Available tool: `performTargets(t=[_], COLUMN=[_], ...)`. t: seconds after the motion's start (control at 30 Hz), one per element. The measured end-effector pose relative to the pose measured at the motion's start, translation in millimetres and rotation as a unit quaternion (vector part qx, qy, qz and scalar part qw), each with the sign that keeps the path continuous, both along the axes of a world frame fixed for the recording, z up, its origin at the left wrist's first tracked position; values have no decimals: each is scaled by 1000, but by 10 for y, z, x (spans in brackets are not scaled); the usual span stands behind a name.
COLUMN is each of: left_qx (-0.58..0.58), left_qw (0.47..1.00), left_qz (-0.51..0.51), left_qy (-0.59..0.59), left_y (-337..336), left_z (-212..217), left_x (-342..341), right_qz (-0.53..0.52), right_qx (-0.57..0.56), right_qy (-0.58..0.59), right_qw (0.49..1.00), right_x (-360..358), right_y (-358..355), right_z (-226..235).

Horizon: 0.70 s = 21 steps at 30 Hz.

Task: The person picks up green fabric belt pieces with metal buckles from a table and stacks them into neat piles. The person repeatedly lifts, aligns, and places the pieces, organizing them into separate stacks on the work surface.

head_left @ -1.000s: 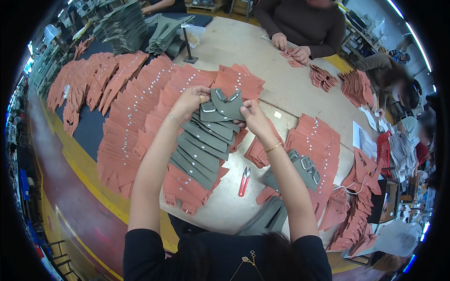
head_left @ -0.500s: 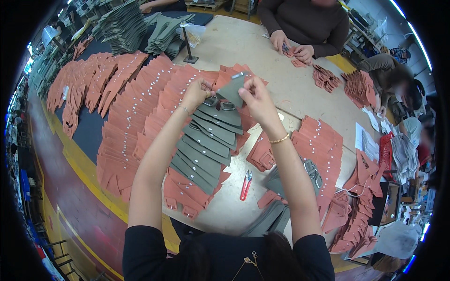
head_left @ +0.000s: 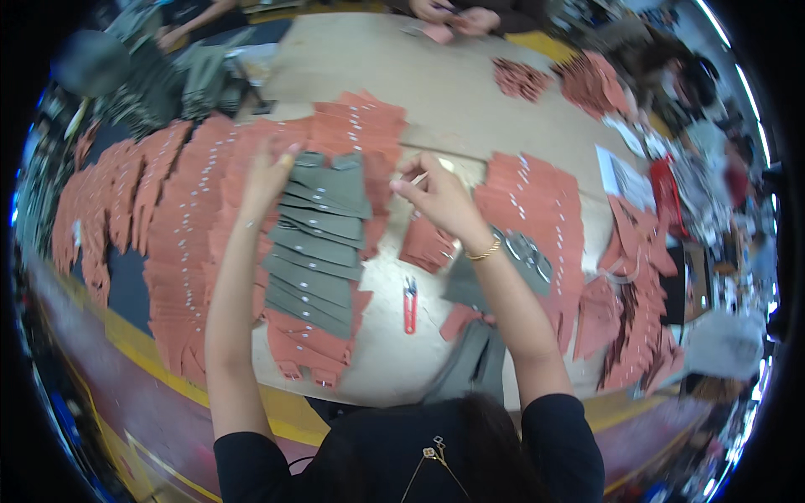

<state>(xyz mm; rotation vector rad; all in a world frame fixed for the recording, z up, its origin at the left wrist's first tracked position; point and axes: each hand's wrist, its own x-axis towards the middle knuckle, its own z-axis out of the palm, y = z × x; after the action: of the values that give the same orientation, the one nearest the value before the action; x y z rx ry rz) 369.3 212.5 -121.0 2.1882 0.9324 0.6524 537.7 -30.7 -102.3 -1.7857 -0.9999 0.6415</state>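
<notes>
A fanned row of grey-green fabric pieces point(head_left: 314, 251) with small white tags overlaps down the table in front of me. Its far end has two buckle-like fittings point(head_left: 344, 161). At that end's left edge is my left hand point(head_left: 267, 180), blurred, its thumb and fingers apart; whether it touches the top piece I cannot tell. My right hand point(head_left: 440, 197) hovers to the right of the row, fingers bent and apart, with nothing visible in them. Salmon-coloured pieces point(head_left: 306, 352) stick out below the row's near end. Red-handled thread snips point(head_left: 410, 310) lie between my forearms.
Salmon pieces are fanned widely at left point(head_left: 180, 260) and right point(head_left: 532, 201). More grey-green pieces point(head_left: 465, 360) lie near my right forearm. A co-worker's hands point(head_left: 457, 18) hold a small salmon piece across the table point(head_left: 335, 50). A red basket point(head_left: 667, 197) stands far right.
The grey-green piece that my hands held up is no longer raised; the row's top piece lies flat. My right hand is empty and apart from the row. The whole view has shifted.
</notes>
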Motion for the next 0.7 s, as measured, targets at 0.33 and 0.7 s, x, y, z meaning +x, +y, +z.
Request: performTargets(t=[0.33, 0.7], left_qx=[-281, -128], left_qw=[939, 962], left_qz=[-191, -219], left_qy=[-57, 104], left_y=[-2427, -2869], left_z=[177, -625], left_x=[99, 569], right_qz=[-277, -292], right_qx=[-44, -47], right_qy=[-27, 21], right_qw=[959, 955], right_x=[105, 171], right_y=[-2696, -2431], right_z=[-214, -306])
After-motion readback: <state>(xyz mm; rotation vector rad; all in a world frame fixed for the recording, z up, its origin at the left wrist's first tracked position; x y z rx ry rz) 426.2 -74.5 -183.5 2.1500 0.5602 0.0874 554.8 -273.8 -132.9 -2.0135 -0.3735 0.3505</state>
